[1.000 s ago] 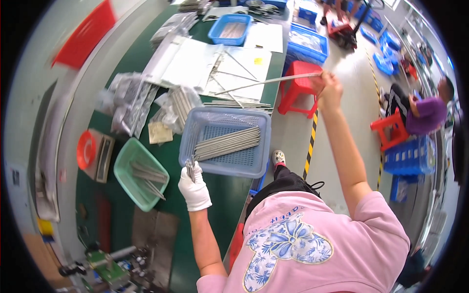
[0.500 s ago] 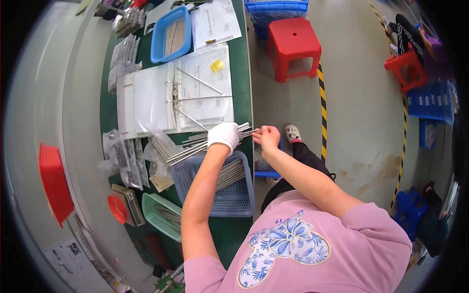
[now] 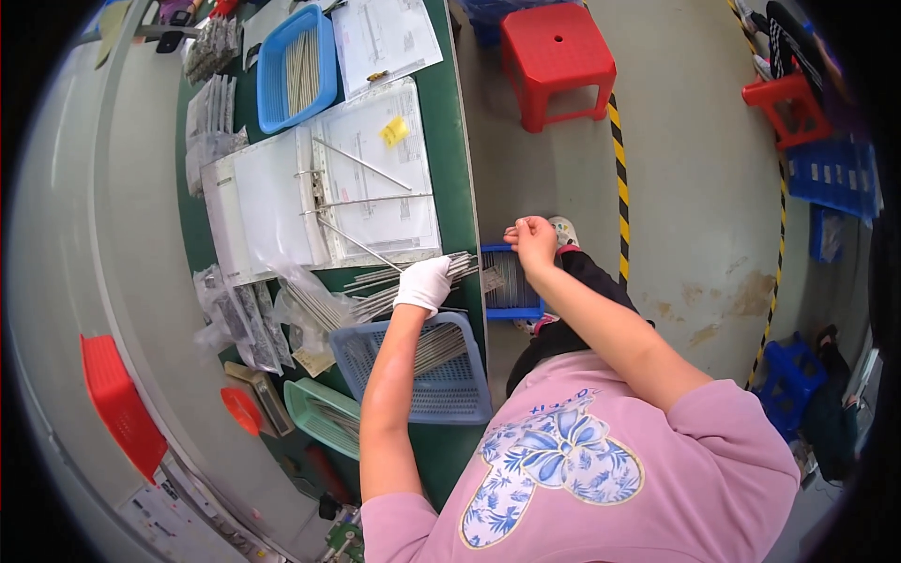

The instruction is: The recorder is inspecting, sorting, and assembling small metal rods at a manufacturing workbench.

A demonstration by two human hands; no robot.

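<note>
My left hand (image 3: 425, 284), in a white glove, is closed on a bundle of thin metal rods (image 3: 462, 266) near the table's right edge. Rod ends stick out on both sides of the glove. Bare, my right hand (image 3: 535, 240) hangs past that edge with thumb and fingertips pinched together; anything between them is too small to make out. Just beyond the glove, an open ring binder (image 3: 263, 206) has several single rods lying across its pages. On the near side of the glove stands a blue-grey perforated basket (image 3: 474, 375) with more rods inside.
A blue tray (image 3: 266, 98) of rods stands at the far end of the green table (image 3: 452, 141). A green basket (image 3: 298, 403) sits near my left forearm, by plastic-bagged rods (image 3: 305, 300). Right of the table are a red stool (image 3: 554, 47) and a blue crate (image 3: 514, 312).
My right hand has moved right, away from the rod bundle and the table edge. My left hand stays on the rods, slightly lower in view. The whole view has shifted a little.
</note>
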